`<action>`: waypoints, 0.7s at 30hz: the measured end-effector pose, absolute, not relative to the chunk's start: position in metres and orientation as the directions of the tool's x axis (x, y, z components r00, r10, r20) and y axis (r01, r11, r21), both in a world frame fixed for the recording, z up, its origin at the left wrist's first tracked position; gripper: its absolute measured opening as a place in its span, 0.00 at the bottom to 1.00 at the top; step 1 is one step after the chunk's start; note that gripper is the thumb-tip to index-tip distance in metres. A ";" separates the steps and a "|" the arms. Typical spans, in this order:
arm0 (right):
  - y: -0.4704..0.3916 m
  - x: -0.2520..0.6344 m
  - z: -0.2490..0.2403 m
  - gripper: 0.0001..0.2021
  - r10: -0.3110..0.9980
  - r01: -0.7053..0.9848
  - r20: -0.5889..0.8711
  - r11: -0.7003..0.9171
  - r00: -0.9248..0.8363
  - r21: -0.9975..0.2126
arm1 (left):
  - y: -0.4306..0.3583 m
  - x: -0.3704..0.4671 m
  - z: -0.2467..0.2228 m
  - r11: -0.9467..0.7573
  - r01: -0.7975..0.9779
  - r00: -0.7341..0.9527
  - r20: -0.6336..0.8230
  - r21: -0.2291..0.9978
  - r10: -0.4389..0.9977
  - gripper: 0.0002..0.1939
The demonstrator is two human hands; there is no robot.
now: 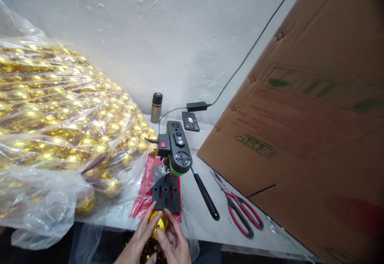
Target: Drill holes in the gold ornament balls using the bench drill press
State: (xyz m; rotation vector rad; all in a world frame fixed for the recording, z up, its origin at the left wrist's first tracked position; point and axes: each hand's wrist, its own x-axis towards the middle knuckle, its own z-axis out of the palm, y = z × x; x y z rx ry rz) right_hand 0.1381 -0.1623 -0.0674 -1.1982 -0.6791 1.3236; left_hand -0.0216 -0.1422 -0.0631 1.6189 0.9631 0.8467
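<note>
A shiny gold faceted ball is held between both hands at the table's front edge. My left hand grips its left side with fingers curved over it. Around the right side are the fingers of my right hand, thumb on the front. More gold pieces show below the hands, partly hidden. Just beyond the ball stands a small black machine with a slotted black base plate on red plastic.
A clear bag of gold balls fills the left. Screwdriver-like tool and red-handled scissors lie right of the machine. A cardboard box leans at right. Behind are a phone, power adapter and small bottle.
</note>
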 end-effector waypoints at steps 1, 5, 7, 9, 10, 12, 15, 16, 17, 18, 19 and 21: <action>-0.165 0.139 -0.071 0.43 0.943 -0.363 -0.251 -0.161 0.217 -0.918 | -0.142 -0.021 -0.064 -0.037 0.086 0.445 -0.005 0.996 0.896 0.33; -0.170 0.145 -0.080 0.38 0.937 -0.115 -0.079 -0.042 0.340 -0.992 | -0.129 -0.008 -0.064 0.325 -0.146 0.337 -0.262 0.934 0.905 0.40; -0.167 0.154 -0.077 0.33 0.934 0.139 0.114 0.070 0.338 -0.988 | -0.120 0.000 -0.065 0.359 -0.165 0.327 -0.292 0.919 0.899 0.44; -0.161 0.167 -0.070 0.29 0.913 0.378 0.314 0.202 0.260 -0.903 | -0.112 0.006 -0.064 0.371 -0.184 0.333 -0.297 0.911 0.895 0.43; -0.158 0.173 -0.066 0.27 0.897 0.465 0.393 0.265 0.203 -0.845 | -0.109 0.008 -0.062 0.381 -0.200 0.330 -0.304 0.903 0.894 0.42; -0.152 0.181 -0.060 0.25 0.863 0.561 0.495 0.361 0.102 -0.745 | -0.102 0.010 -0.057 0.414 -0.256 0.288 -0.340 0.873 0.895 0.39; -0.150 0.181 -0.060 0.21 0.830 0.563 0.535 0.369 0.159 -0.739 | -0.084 0.014 -0.053 0.410 -0.406 0.115 -0.400 0.817 0.909 0.38; -0.152 0.178 -0.063 0.19 0.823 0.541 0.525 0.347 0.216 -0.766 | -0.077 0.016 -0.053 0.382 -0.438 0.041 -0.407 0.813 0.913 0.39; -0.154 0.175 -0.066 0.18 0.820 0.515 0.507 0.324 0.266 -0.794 | -0.069 0.019 -0.054 0.352 -0.444 -0.022 -0.402 0.824 0.915 0.40; -0.157 0.171 -0.070 0.17 0.820 0.491 0.485 0.301 0.303 -0.817 | -0.062 0.022 -0.055 0.318 -0.424 -0.077 -0.384 0.848 0.920 0.41; -0.160 0.169 -0.075 0.17 0.823 0.474 0.466 0.284 0.324 -0.833 | -0.056 0.024 -0.057 0.284 -0.383 -0.122 -0.353 0.879 0.928 0.42; -0.167 0.166 -0.082 0.18 0.828 0.464 0.444 0.262 0.341 -0.846 | -0.046 0.029 -0.062 0.211 -0.270 -0.167 -0.262 0.940 0.951 0.42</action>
